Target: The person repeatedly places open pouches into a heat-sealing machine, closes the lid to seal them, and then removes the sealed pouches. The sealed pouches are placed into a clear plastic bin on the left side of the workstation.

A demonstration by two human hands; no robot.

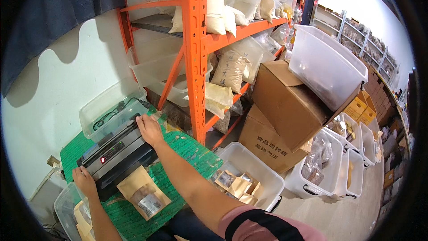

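Observation:
A black and silver vacuum sealer (117,149) with a small lit panel stands on a green-covered table (129,223). My left hand (84,181) grips its near left end, fingers bent over the lid. At the far right end, my right hand (149,129) holds the lid with its fingers curled over the corner. A kraft paper pouch with a clear window (143,193) lies against the sealer's front side. Dark contents and a label show through its window. Whether its top edge reaches under the lid, I cannot tell.
Behind the sealer is a clear bin (91,129) with a black cable. More pouches fill bins at lower left (62,205) and right of the table (276,187). An orange shelf post (194,62) rises close behind the table. Stacked cardboard boxes (285,102) stand right.

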